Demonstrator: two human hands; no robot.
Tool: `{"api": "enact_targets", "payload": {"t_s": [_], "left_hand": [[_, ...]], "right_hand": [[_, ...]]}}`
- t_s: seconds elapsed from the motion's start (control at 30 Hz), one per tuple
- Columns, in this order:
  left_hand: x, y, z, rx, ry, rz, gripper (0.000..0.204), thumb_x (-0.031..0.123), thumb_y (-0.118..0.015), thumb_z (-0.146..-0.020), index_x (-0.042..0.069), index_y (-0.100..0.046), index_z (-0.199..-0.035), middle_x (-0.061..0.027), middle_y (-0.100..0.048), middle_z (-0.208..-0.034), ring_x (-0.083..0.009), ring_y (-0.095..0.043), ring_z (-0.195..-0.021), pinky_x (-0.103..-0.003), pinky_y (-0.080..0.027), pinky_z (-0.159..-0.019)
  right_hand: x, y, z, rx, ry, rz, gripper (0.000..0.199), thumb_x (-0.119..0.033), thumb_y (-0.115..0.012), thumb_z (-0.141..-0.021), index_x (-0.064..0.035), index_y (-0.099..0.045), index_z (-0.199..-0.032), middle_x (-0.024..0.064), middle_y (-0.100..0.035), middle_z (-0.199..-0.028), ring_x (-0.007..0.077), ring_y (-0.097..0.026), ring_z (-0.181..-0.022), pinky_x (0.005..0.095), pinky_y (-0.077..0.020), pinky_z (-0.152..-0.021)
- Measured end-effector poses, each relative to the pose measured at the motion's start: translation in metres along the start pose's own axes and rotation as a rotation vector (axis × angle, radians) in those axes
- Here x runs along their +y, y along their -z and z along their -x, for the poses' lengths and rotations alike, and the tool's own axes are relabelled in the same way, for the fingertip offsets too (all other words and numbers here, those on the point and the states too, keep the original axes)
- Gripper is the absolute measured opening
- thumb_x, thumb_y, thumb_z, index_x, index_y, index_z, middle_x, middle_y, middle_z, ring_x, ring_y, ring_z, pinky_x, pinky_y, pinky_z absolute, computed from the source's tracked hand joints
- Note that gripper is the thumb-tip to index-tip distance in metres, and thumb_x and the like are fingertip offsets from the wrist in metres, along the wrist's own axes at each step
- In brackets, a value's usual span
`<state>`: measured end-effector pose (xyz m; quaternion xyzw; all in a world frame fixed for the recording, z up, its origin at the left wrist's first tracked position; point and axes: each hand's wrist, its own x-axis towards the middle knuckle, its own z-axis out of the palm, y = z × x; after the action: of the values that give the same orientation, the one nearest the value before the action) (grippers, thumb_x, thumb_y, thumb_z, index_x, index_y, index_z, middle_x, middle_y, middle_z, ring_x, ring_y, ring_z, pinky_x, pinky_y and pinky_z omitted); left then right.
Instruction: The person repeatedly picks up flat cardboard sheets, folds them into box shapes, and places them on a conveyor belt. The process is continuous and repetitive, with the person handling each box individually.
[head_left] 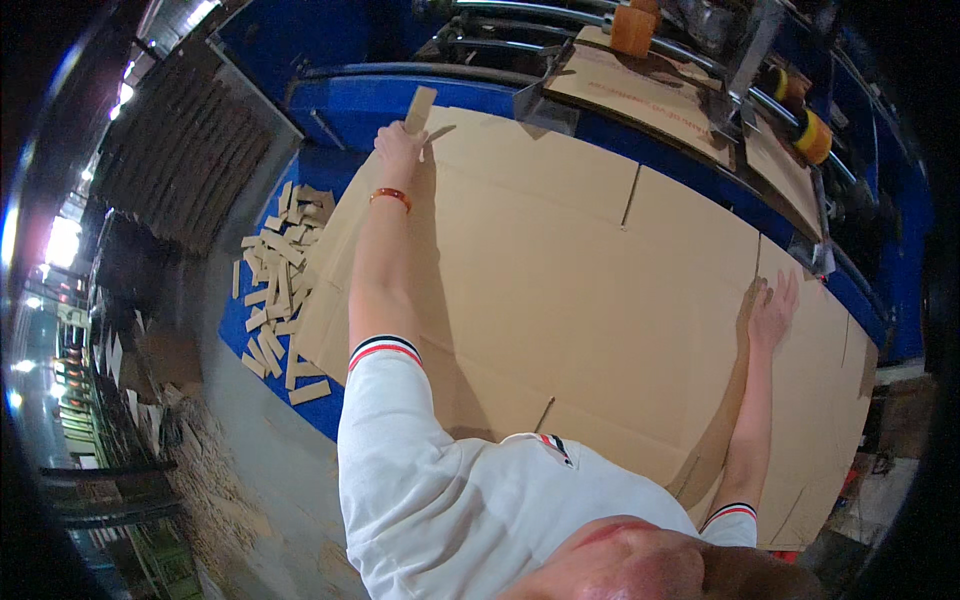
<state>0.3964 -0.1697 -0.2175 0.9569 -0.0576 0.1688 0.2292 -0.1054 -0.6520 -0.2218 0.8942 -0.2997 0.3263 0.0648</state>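
Observation:
A large flat brown cardboard sheet with a few cut slots lies before me on a blue machine bed. At its far left corner my left hand is closed around a short cardboard strip, which sticks up past the fingers. An orange-red bracelet circles that wrist. My right hand rests towards the sheet's far right edge, near a slot, with its fingers stretched out and nothing seen in them.
Left of the sheet, several loose cardboard strips are heaped on the blue surface. Beyond the far edge stands a blue machine with metal shafts, yellow-orange rollers and another printed cardboard piece. Cardboard scraps litter the floor at left.

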Motion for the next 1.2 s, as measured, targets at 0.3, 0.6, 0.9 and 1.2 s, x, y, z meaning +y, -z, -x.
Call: {"api": "enact_targets", "payload": {"t_s": [0.3, 0.6, 0.9, 1.2], "left_hand": [[-0.114, 0.091, -0.008, 0.315, 0.907, 0.788, 0.081, 0.063, -0.062, -0.075, -0.009, -0.055, -0.113, -0.0211, -0.063, -0.11, -0.0353, -0.06, -0.105, -0.045, -0.048, -0.088], [-0.079, 0.103, 0.124, -0.274, 0.1, -0.289, 0.061, 0.054, -0.06, -0.082, -0.003, -0.06, -0.106, -0.0233, -0.065, -0.102, -0.0388, -0.061, -0.101, -0.047, -0.047, -0.088], [-0.002, 0.19, 0.11, 0.328, -0.286, -0.448, 0.047, 0.044, -0.07, -0.075, 0.0, -0.061, -0.092, -0.0197, -0.065, -0.091, -0.038, -0.063, -0.09, -0.047, -0.049, -0.078], [0.043, 0.39, 0.192, -0.646, -0.02, 1.292, 0.052, 0.044, -0.044, -0.094, 0.006, -0.049, -0.13, -0.0096, -0.056, -0.123, -0.0201, -0.051, -0.113, -0.034, -0.037, -0.098]], "right_hand": [[0.011, -0.008, 0.002, -0.001, -0.007, 0.01, 0.038, -0.017, -0.051, -0.091, -0.0017, -0.051, -0.125, 0.0181, -0.044, -0.136, 0.0356, -0.04, -0.125, 0.0441, -0.0359, -0.103], [0.006, -0.005, 0.006, -0.031, 0.019, 0.033, 0.037, -0.019, -0.053, -0.091, -0.0005, -0.052, -0.123, 0.0195, -0.046, -0.135, 0.0355, -0.042, -0.124, 0.0438, -0.0351, -0.103], [-0.01, 0.011, 0.018, 0.01, 0.02, -0.089, 0.04, -0.021, -0.055, -0.09, -0.0007, -0.05, -0.124, 0.0211, -0.044, -0.135, 0.0365, -0.041, -0.125, 0.0445, -0.033, -0.104], [0.004, 0.15, 0.161, -0.214, -0.158, -0.114, 0.051, -0.026, -0.057, -0.089, -0.004, -0.043, -0.134, 0.0211, -0.04, -0.139, 0.039, -0.034, -0.13, 0.047, -0.0278, -0.108]]}}
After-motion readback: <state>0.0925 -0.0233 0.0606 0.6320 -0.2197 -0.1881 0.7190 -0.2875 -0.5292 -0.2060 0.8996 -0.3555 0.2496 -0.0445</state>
